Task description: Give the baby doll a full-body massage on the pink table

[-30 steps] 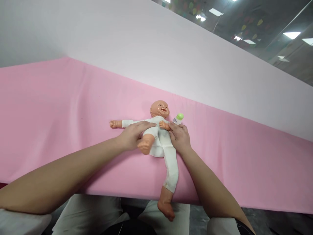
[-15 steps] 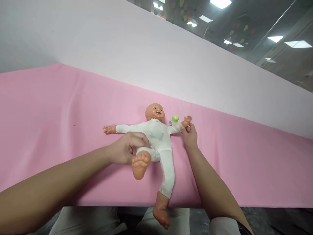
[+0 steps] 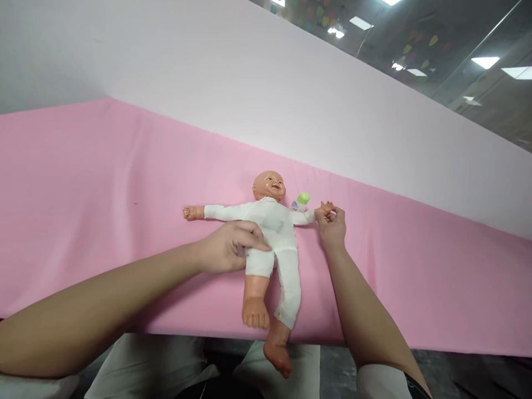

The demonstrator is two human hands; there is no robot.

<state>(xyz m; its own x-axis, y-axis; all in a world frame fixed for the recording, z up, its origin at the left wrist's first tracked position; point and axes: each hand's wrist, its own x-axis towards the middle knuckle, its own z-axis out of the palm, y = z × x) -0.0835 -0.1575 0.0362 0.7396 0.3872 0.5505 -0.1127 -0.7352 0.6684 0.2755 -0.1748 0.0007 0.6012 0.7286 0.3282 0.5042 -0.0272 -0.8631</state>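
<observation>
Fingers [image 3: 249, 242] on one doll [image 3: 270, 233], one bottle [image 3: 301, 201]

A table [image 3: 83, 183] is covered by a pink cloth [image 3: 415, 277] across the frame's middle. At centre, a doll [image 3: 272, 233] is laid on it, with a bottle [image 3: 301, 201] beside the head.

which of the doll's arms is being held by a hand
The doll's arm beside the green-capped bottle: the right hand pinches its tiny hand. The other arm lies stretched out, untouched, on the pink cloth.
</observation>
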